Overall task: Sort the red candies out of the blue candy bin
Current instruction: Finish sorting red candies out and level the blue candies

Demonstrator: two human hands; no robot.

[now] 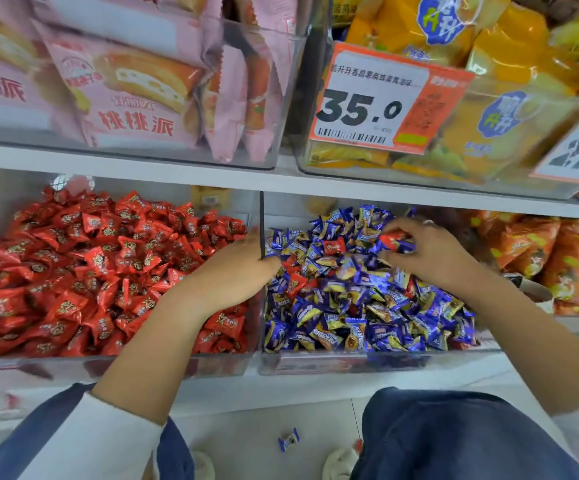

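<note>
Your right hand (430,251) sits over the back of the blue bin (367,358), fingers curled and pinching a red candy (392,240) just above the blue candies (361,306). Your left hand (243,268) lies across the divider (262,216) between the two bins, palm down, most of it over the red bin (108,363); its fingertips are hidden, so you cannot tell whether it holds anything. More red candies remain in the blue heap: one (333,245) lies near the back, left of your right hand, and a few (295,280) show beside your left hand. The red bin is piled with red wrappers. One blue candy (288,439) lies on the floor between your knees. Above, a price tag (374,102) reading 35.0 hangs on a bin of yellow packs (489,133), beside pink packs (125,98).
</note>
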